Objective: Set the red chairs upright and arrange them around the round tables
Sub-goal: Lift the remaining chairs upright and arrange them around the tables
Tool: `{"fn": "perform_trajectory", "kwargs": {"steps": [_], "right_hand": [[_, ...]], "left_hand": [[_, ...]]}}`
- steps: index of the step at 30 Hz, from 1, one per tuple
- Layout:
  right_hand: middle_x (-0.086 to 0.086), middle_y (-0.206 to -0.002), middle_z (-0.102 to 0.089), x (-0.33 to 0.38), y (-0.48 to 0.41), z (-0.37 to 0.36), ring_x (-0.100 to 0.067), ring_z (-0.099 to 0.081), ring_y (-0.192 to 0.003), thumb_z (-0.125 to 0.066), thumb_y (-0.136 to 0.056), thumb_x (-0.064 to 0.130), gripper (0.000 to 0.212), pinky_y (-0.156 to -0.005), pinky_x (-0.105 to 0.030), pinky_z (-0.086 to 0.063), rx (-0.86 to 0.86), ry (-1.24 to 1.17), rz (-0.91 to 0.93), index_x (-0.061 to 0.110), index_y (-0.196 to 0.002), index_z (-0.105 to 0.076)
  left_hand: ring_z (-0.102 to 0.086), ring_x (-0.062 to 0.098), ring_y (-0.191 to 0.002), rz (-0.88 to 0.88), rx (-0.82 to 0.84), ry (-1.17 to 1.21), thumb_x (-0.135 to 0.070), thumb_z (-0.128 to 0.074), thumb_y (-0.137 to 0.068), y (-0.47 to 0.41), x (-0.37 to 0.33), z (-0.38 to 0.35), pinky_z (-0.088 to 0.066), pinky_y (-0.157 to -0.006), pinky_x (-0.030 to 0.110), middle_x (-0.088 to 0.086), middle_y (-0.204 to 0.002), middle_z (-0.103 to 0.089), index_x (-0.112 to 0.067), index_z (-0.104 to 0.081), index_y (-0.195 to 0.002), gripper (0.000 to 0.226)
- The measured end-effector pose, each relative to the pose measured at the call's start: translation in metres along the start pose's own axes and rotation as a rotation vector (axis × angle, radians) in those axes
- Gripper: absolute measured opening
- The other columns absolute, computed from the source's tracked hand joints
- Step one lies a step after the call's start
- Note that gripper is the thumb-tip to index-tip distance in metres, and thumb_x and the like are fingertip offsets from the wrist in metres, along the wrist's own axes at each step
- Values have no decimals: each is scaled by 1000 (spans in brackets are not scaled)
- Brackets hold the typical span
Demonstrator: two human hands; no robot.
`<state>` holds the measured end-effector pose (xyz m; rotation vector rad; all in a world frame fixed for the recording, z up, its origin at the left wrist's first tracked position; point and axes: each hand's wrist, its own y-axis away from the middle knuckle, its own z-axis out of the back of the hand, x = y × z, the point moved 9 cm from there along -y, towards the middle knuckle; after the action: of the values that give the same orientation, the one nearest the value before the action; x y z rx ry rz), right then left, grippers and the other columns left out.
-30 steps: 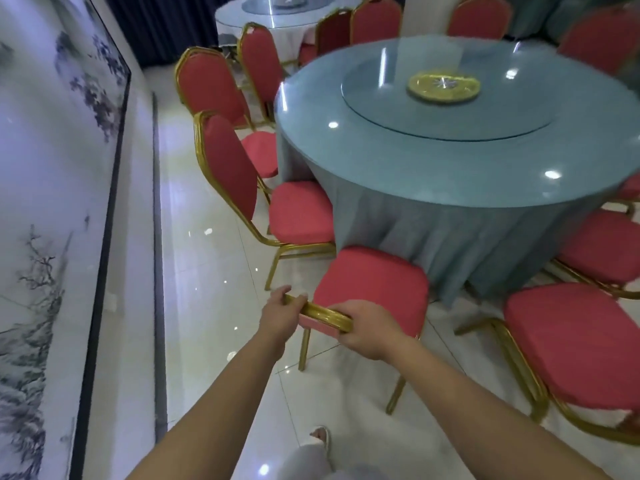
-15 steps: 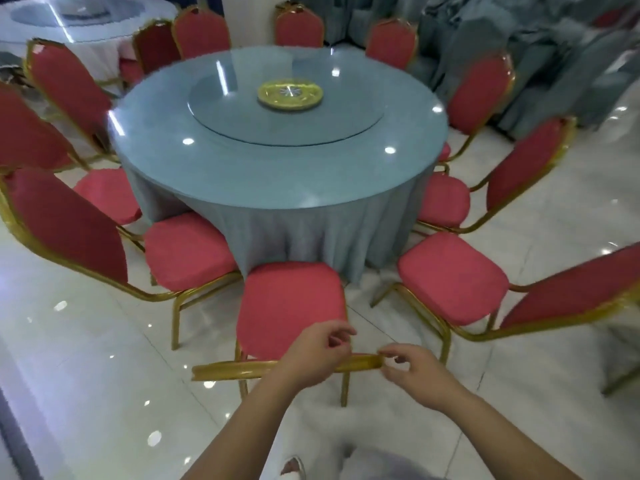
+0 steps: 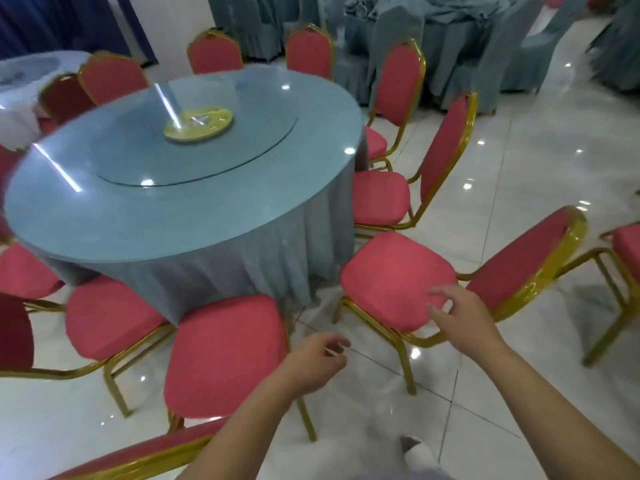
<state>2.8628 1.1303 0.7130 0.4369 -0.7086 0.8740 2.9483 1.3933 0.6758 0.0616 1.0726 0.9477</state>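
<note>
Red chairs with gold frames stand upright all around a round table (image 3: 166,216) draped in blue-grey cloth. The nearest chair (image 3: 225,355) stands right below me, seat toward the table, its backrest top at the bottom edge. My left hand (image 3: 313,363) hovers just right of that seat with loosely curled fingers and holds nothing. My right hand (image 3: 460,317) is spread in the air over the rear edge of the seat of the chair to the right (image 3: 398,278) and grips nothing.
A glass turntable with a yellow hub (image 3: 199,124) tops the table. Another red chair (image 3: 620,258) stands apart at the right edge. Grey-covered chairs and tables (image 3: 450,39) crowd the back. A second table (image 3: 20,84) is at far left. Glossy white tile floor (image 3: 519,168) spreads to the right.
Both hands have let go of the near chair's gold backrest and lifted away. My view has swung right; my right hand has moved toward the neighbouring chair on the right.
</note>
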Motion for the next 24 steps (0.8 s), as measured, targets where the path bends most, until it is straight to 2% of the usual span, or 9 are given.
{"fn": "perform_trajectory", "kwargs": {"steps": [3, 5, 7, 10, 13, 16, 20, 22, 24], "right_hand": [[-4, -124, -64, -33, -50, 58, -26, -52, -119, -68, -89, 26, 27, -108, -51, -38, -81, 198, 75, 19, -115, -71], [-5, -134, -59, -60, -76, 98, -30, -41, -134, -66, -88, 32, 32, -114, -52, -27, -135, 322, 58, 22, -118, -69], [-4, -145, -50, -89, -95, 131, -30, -27, -143, -64, -88, 38, 38, -116, -54, -18, -130, 390, -11, 27, -124, -65], [-1, -157, -34, -132, -118, 154, -24, -8, -150, -55, -89, 52, 50, -118, -58, -7, 66, 554, -77, 34, -136, -54], [0, -160, -30, -152, -125, 148, -24, 6, -152, -48, -88, 63, 55, -119, -60, -3, 225, 669, 35, 37, -136, -53], [4, -158, -31, -157, -119, 136, -28, 17, -150, -44, -82, 68, 63, -117, -61, 0, 275, 664, 164, 40, -138, -50], [7, -160, -26, -156, -121, 139, -22, 11, -151, -45, -71, 59, 68, -118, -60, 2, 283, 465, 170, 43, -137, -49], [6, -162, -23, -159, -125, 147, -20, 7, -152, -51, -74, 53, 65, -118, -58, 2, 268, 426, 176, 43, -137, -48], [2, -163, -19, -164, -132, 159, -25, 7, -152, -55, -78, 49, 61, -118, -58, 2, 203, 502, 196, 43, -139, -47]], "left_hand": [[-57, 8, -107, -18, 42, -88, -31, -63, -92, -51, -60, -57, -51, -91, 28, -8, -125, -58, -31, -57, -132, 41], [-53, 10, -114, -54, 73, -157, -36, -67, -89, -82, -105, -98, -42, -92, 24, -6, -136, -54, -33, -49, -140, 54], [-49, 16, -126, -91, 101, -161, -38, -72, -85, -110, -148, -134, -41, -98, 27, -3, -144, -49, -31, -44, -145, 66], [-46, 23, -129, -104, 131, -192, -41, -75, -81, -144, -198, -182, -41, -100, 34, 1, -146, -45, -28, -34, -149, 81], [-47, 27, -127, -98, 144, -248, -44, -76, -80, -174, -233, -217, -43, -101, 40, 2, -146, -45, -29, -27, -152, 89], [-56, 25, -117, -71, 127, -278, -40, -75, -83, -202, -250, -238, -49, -97, 42, 2, -136, -55, -22, -35, -147, 78], [-62, 25, -91, -51, 73, -457, -33, -64, -91, -230, -258, -244, -55, -79, 39, 3, -101, -63, -16, -54, -125, 38], [-58, 23, -78, -38, 44, -467, -27, -61, -90, -235, -259, -243, -49, -65, 34, 0, -87, -57, -16, -57, -115, 27], [-54, 17, -67, -26, 16, -389, -20, -61, -87, -236, -257, -242, -43, -56, 28, -4, -79, -54, -25, -57, -96, 12]]}}
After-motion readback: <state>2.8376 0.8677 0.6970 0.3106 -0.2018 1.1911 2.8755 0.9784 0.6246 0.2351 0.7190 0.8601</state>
